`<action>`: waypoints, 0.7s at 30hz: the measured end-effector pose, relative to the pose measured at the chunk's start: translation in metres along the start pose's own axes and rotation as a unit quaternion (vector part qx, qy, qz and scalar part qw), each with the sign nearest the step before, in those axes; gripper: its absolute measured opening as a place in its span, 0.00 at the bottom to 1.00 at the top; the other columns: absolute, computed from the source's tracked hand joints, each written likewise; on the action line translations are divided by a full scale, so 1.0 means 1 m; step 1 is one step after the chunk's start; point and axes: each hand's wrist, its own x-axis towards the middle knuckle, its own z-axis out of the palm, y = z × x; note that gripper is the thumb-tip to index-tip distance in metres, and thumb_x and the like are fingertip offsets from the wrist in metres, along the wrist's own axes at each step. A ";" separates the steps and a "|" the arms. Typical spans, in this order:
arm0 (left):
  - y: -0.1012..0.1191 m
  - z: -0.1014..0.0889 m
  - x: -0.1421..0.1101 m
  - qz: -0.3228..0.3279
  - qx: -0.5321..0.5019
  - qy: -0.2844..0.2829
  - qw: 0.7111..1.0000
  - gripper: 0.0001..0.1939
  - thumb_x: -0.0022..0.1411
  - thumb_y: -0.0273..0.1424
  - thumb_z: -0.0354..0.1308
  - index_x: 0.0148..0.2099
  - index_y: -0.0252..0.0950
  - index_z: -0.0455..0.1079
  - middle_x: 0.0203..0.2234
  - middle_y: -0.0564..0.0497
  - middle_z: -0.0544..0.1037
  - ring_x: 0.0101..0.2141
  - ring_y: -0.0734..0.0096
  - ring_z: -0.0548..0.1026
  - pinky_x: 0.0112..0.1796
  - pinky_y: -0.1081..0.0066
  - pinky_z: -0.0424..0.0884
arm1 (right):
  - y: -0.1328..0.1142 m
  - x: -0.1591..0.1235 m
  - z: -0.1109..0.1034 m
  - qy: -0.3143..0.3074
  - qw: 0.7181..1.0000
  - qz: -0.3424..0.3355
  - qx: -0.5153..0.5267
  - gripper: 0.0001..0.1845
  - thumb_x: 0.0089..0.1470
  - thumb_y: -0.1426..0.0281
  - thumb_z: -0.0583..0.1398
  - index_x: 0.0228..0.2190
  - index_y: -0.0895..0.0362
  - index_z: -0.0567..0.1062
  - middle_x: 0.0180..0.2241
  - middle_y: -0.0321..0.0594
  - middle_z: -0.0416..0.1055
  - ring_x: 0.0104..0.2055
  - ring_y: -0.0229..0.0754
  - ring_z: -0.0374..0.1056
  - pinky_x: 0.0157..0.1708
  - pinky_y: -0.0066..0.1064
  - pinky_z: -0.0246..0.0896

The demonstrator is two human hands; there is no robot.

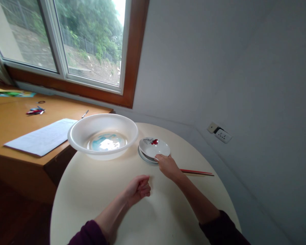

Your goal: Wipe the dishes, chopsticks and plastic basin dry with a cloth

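Note:
A small white plate (154, 148) with a red flower design lies tilted on top of at least one other dish (145, 158) with a greyish rim. My right hand (167, 166) pinches the near edge of the upper plate, thumb and fingers closed on it. In front of the plates, my left hand (139, 189) hovers above the table with its fingers curled in and nothing visible in them. Right of my right hand lie several thin chopsticks (197, 172), red, dark and pale, partly hidden behind the wrist.
On the round cream table (91, 194) a large translucent white basin (78, 136) stands at the back left, with water in it. A wooden desk (58, 105) adjoins on the left, bearing paper (42, 136), a pen (85, 114) and small items. A wall with a socket (223, 135) bounds the right.

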 end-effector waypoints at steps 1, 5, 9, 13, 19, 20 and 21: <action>0.000 0.000 0.000 -0.001 0.000 -0.001 1.000 0.25 0.57 0.30 0.53 0.12 0.35 0.47 0.08 0.60 0.44 0.13 0.81 0.48 0.20 0.77 0.50 | 0.000 0.000 -0.001 -0.004 1.000 0.000 -0.002 0.14 0.60 0.76 0.47 0.38 0.59 0.72 0.41 0.46 0.74 0.44 0.43 0.70 0.45 0.32 0.55; 0.001 0.001 0.000 -0.002 -0.001 0.001 1.000 0.25 0.57 0.31 0.53 0.13 0.35 0.46 0.08 0.60 0.44 0.13 0.81 0.47 0.20 0.77 0.50 | -0.001 -0.001 -0.005 -0.015 1.000 0.006 -0.009 0.14 0.61 0.75 0.47 0.39 0.58 0.71 0.42 0.45 0.74 0.43 0.42 0.70 0.38 0.27 0.58; 0.001 0.001 0.000 -0.003 -0.002 0.001 1.000 0.25 0.57 0.30 0.53 0.12 0.35 0.47 0.08 0.60 0.44 0.13 0.81 0.47 0.19 0.77 0.50 | 0.000 -0.001 -0.007 -0.020 1.000 0.014 -0.017 0.13 0.61 0.73 0.47 0.38 0.56 0.71 0.42 0.44 0.74 0.42 0.42 0.71 0.35 0.26 0.58; 0.001 0.001 -0.001 0.002 0.000 0.005 1.000 0.25 0.56 0.31 0.54 0.12 0.36 0.47 0.07 0.60 0.45 0.13 0.81 0.48 0.20 0.77 0.51 | -0.001 -0.001 -0.011 -0.025 0.999 0.021 -0.028 0.13 0.60 0.74 0.48 0.37 0.56 0.72 0.40 0.44 0.75 0.41 0.43 0.71 0.36 0.28 0.58; 0.000 0.000 0.000 0.002 0.009 0.002 1.000 0.26 0.56 0.32 0.55 0.13 0.36 0.46 0.08 0.60 0.44 0.13 0.81 0.47 0.20 0.77 0.50 | -0.003 -0.002 -0.015 -0.041 0.998 0.036 -0.041 0.14 0.58 0.77 0.48 0.36 0.56 0.72 0.40 0.44 0.75 0.41 0.44 0.71 0.36 0.30 0.59; 0.000 0.000 0.000 0.002 0.007 0.002 1.000 0.26 0.56 0.32 0.55 0.13 0.35 0.46 0.08 0.60 0.44 0.13 0.81 0.47 0.20 0.77 0.50 | -0.003 -0.001 -0.016 -0.044 0.997 0.039 -0.043 0.15 0.57 0.77 0.48 0.37 0.56 0.72 0.40 0.44 0.75 0.41 0.45 0.71 0.35 0.30 0.59; 0.000 0.000 0.000 0.001 0.005 0.003 1.000 0.26 0.56 0.31 0.54 0.12 0.35 0.46 0.08 0.60 0.44 0.13 0.81 0.47 0.20 0.77 0.50 | -0.004 -0.001 -0.017 -0.046 0.997 0.043 -0.046 0.15 0.57 0.78 0.48 0.37 0.57 0.72 0.40 0.45 0.75 0.41 0.45 0.71 0.35 0.30 0.59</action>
